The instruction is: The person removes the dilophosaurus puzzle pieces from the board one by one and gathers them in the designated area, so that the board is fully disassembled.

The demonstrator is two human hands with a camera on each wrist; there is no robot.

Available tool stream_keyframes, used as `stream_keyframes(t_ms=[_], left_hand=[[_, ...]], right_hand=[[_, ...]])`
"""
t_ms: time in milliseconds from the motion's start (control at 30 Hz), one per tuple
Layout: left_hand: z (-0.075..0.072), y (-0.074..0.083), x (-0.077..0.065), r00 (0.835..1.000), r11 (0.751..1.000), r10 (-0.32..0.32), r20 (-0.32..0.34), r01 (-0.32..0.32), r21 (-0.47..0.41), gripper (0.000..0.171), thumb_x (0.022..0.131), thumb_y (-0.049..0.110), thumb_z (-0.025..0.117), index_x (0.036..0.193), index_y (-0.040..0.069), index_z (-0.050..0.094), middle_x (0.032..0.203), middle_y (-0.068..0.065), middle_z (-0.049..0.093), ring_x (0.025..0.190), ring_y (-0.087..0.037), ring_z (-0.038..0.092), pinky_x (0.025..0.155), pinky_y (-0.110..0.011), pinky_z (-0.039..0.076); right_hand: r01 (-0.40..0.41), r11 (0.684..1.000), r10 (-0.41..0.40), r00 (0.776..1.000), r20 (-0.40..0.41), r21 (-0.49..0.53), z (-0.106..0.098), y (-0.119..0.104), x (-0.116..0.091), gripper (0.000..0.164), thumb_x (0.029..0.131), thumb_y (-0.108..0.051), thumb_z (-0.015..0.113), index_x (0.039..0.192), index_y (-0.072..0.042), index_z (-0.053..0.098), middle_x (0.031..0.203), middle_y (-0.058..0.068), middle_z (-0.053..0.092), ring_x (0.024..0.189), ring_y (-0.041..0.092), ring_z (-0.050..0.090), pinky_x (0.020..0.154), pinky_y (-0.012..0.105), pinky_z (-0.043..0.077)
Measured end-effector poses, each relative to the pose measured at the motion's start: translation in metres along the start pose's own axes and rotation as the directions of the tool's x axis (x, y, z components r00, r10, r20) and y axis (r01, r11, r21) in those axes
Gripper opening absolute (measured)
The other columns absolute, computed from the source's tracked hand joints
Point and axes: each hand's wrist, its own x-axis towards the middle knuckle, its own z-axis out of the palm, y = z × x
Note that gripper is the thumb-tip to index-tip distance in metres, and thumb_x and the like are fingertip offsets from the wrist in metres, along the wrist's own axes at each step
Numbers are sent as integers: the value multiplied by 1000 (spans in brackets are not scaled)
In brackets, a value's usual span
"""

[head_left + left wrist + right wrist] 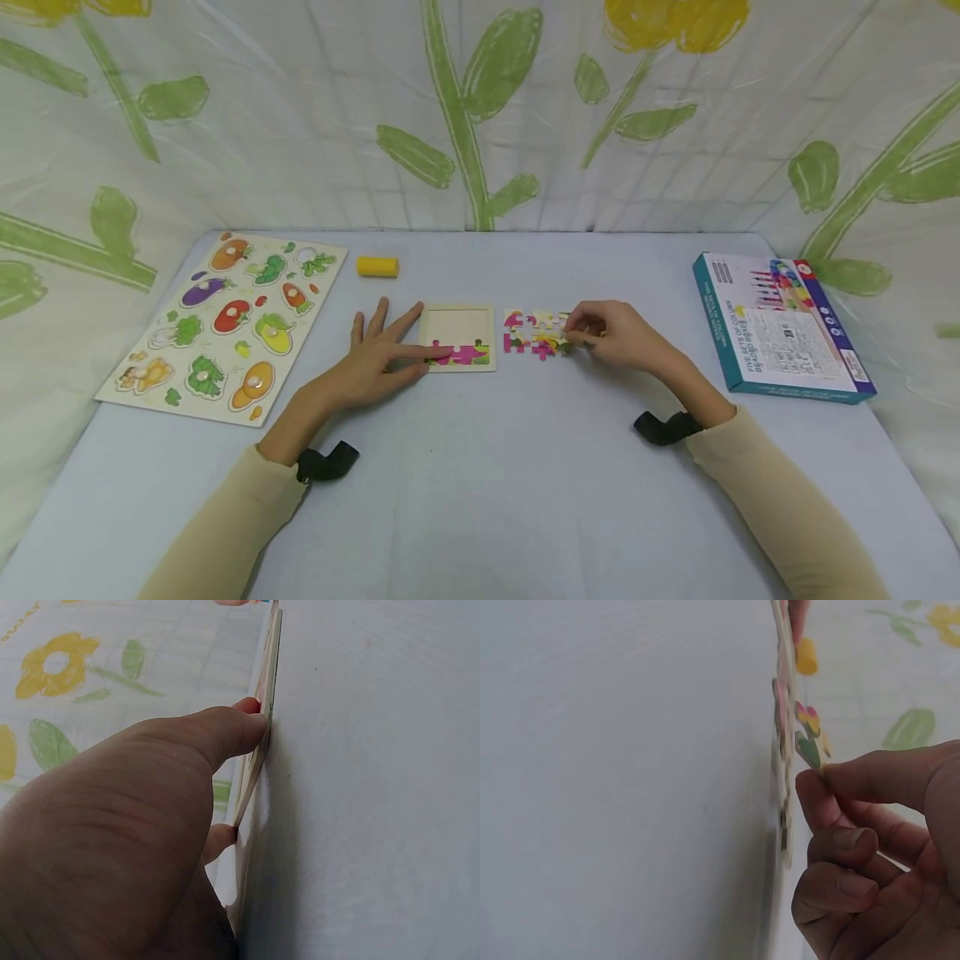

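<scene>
A small wooden puzzle tray [459, 307] lies mid-table, with pink and green jigsaw pieces [471, 356] fitted along its near side. My left hand [363, 364] spreads over the tray's left side, one finger stretched across the fitted pieces. In the left wrist view, its thumb [236, 736] lies against the tray's near edge. Right of the tray, several loose jigsaw pieces [525, 333] lie close together, pink, yellow and cream. Over their right end, my right hand [618, 333] pinches a jigsaw piece [808, 748] with green, yellow and pink print between thumb and forefinger.
A vegetable peg puzzle board [232, 321] covers the table's left side. Behind the tray lies a yellow cylinder [377, 267]. At the right stands a blue and white box [780, 333]. A flower-printed curtain [337, 125] hangs along the table's back edge.
</scene>
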Motion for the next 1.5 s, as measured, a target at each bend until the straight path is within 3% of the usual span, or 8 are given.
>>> stream_keyframes(t_ms=[433,933,1500], left_hand=[[0,1,0,1000,1000,-1,-1,1,-6,37,106,34,63,143,37,67,181,-11,11,163,-52,-19,122,-75,-20],[0,1,-1,1000,999,-26,-8,26,-26,34,105,33,64,139,33,71,181,-9,12,164,-48,-21,124,-72,-21],[0,1,0,1000,1000,-8,-5,8,-7,37,106,33,64,142,34,69,181,-12,12,162,-53,-18,122,-75,-19]], right_hand=[[-22,1000,22,1000,0,-13,-10,16,-12,5,101,-15,72,105,-12,74,97,4,75,89,21,62,77,25,51],[-26,999,26,999,-21,-28,-5,16,-10,6,102,-16,71,105,-12,74,97,4,75,88,20,63,77,27,51],[-51,998,50,999,-16,-34,-3,13,-8,6,102,-17,71,106,-13,74,94,5,73,84,21,59,73,28,48]])
